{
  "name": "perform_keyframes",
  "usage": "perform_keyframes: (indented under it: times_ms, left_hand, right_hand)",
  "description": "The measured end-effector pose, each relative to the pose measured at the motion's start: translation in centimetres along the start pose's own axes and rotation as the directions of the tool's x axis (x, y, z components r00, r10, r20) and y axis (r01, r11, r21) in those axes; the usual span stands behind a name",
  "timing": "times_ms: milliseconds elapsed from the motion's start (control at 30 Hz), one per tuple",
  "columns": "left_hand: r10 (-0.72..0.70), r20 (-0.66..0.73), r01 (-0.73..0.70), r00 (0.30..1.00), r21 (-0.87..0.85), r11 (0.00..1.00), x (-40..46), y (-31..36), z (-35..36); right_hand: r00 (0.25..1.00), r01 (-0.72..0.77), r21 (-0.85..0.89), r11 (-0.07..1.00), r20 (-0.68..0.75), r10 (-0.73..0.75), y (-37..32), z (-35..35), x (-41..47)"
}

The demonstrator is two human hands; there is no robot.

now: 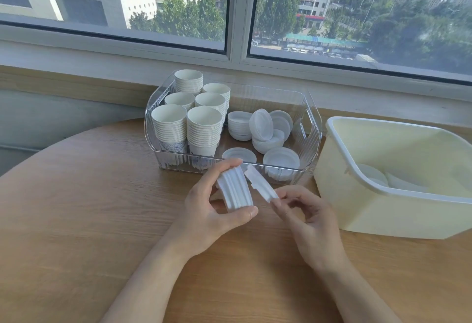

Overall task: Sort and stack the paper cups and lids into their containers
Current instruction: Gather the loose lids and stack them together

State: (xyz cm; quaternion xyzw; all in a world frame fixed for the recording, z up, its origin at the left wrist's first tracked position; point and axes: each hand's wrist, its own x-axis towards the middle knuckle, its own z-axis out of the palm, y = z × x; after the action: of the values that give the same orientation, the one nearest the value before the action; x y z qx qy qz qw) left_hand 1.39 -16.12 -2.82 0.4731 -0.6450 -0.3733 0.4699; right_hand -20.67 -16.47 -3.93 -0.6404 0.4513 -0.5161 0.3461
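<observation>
On the round wooden table (76, 207), the left hand (204, 215) sits near the centre of the view, thumb at the bottom and fingertips on top, curled round a small nested stack of white plastic lids (236, 190) held on edge. At about three o'clock from it, the right hand (309, 220) pinches a single white plastic lid (260, 184) between thumb and forefinger; this lid tilts toward the stack, its upper edge just beside the stack's top, though whether the two touch cannot be told. The other fingers of the right hand are loosely curled.

At twelve o'clock from the hands stands the clear ribbed plastic bin (310, 144). Its left part holds six upright stacks of white paper cups (186, 118), packed close together. Its right part holds loose and stacked white lids (265, 133), some lying flat, one standing on edge.

At about two o'clock from the right hand, just beside the clear bin, sits the cream rectangular plastic tub (383, 210), with a few more white lids (375, 177) showing at its bottom. Behind everything runs a window (235, 16) looking out on buildings and trees.
</observation>
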Motion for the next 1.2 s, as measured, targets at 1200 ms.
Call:
perform_keyframes:
  times_ms: [1200]
  left_hand:
    - [0.014,-0.206,0.0,0.978,0.066,0.998,0.8,-2.2,-1.1]
  right_hand:
    - [0.943,0.096,-0.686,0.721,0.296,0.155,-2.5,1.9,10.8]
